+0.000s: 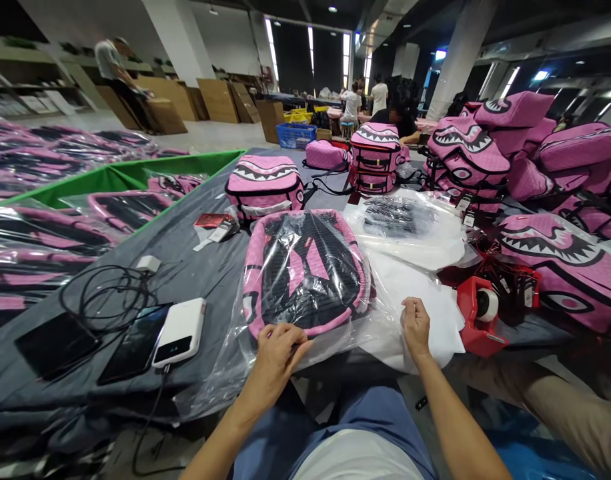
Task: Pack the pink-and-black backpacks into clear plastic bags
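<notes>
One pink-and-black backpack (pixel 305 280) lies inside a clear plastic bag (pixel 230 363) at the near edge of the table (pixel 185 263); its front is hidden. Our left hand (pixel 279 347) bends over the bag, our right hand (pixel 416 327) curls over white sheets (pixel 440 313); whether either pinches film, we cannot tell. Along the left edge, a green bin (pixel 105 179), cut off, holds bagged backpacks (pixel 128 207).

Bag (pixel 280 297), center frame: pink trim, black panel, pink patches. Backpack (pixel 266 187) above it: pink, white-teeth print. Tape dispenser (pixel 468 319), right: red. Power bank (pixel 188 321), lower left: white.
</notes>
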